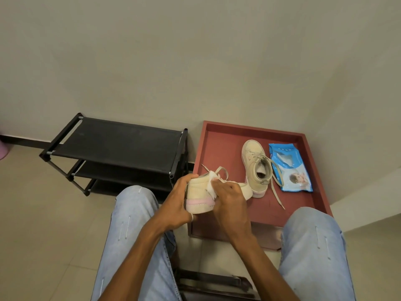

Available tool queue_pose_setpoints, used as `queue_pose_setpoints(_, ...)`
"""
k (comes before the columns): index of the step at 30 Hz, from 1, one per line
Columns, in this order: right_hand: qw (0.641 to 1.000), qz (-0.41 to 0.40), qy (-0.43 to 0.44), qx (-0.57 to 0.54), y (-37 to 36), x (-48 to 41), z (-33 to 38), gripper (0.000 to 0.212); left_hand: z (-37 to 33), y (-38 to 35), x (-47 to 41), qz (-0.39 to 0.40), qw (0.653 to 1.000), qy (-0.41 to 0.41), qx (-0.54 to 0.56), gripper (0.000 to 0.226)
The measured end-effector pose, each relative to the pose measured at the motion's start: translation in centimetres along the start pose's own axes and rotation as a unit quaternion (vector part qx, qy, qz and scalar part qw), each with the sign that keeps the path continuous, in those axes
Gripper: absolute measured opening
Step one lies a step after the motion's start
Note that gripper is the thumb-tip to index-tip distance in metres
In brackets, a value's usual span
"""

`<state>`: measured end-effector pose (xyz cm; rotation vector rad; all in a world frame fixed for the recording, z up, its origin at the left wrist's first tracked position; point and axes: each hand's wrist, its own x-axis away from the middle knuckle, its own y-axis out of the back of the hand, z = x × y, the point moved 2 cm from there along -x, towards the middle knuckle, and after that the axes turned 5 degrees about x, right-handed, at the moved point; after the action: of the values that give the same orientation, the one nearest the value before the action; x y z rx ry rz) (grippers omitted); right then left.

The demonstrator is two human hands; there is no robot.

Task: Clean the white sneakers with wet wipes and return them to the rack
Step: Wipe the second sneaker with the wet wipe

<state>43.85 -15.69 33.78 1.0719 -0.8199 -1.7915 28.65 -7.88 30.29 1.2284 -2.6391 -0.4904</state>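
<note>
left hand (176, 205) gripping the sneaker (198, 197) by the heel, right hand (231, 202) pinching a wet wipe (211, 184) against it, other sneaker (257, 168) sitting in the red tray (219, 148)

1. Both bare forearms reach forward from the lower edge of the view and angle toward each other.
2. The left grip (179, 199) wraps the heel end of a sneaker (198, 197), with digits curled over its top and under its sole, holding it in the air.
3. The right grip (230, 200) is turned knuckles up, its fingers curled down onto a wipe (211, 184) pressed against the sneaker's side.
4. The two grips sit close together, on either side of the sneaker.
</note>
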Motion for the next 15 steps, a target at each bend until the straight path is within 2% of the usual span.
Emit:
queue_pose_setpoints(2, 1.0, 0.014, 0.017, 0.0, -0.2, 0.5, 0.8, 0.048, 0.0, -0.1, 0.0, 0.003, 1.0, -0.01, -0.015, 0.105)
queue_pose_setpoints(5, 0.992, 0.058, 0.114, 0.006, -0.7, 1.6, 2.5, 0.051, 0.4, -0.3, 0.2, -0.003, 0.998, -0.025, -0.064, 0.102)
queue_pose_setpoints(6, 0.991, 0.057, 0.118, 0.007, -0.7, 1.2, 2.2, 0.05, 0.5, -0.3, 0.2, -0.005, 0.997, -0.027, -0.078, 0.101)
queue_pose_setpoints(9, 0.999, 0.036, 0.004, 0.001, -0.9, -0.6, -0.3, 0.044, 0.5, -0.2, 0.2, 0.001, 0.994, -0.035, -0.103, 0.104)
queue_pose_setpoints(11, 0.999, 0.032, -0.033, 0.003, -0.8, -0.9, -0.6, 0.039, 0.4, -0.3, 0.3, 0.008, 0.992, -0.048, -0.113, 0.105)
queue_pose_setpoints(15, 0.996, 0.043, 0.078, 0.005, -1.3, 1.2, 1.7, 0.048, 0.3, -0.3, 0.4, 0.006, 0.994, -0.048, -0.102, 0.095)
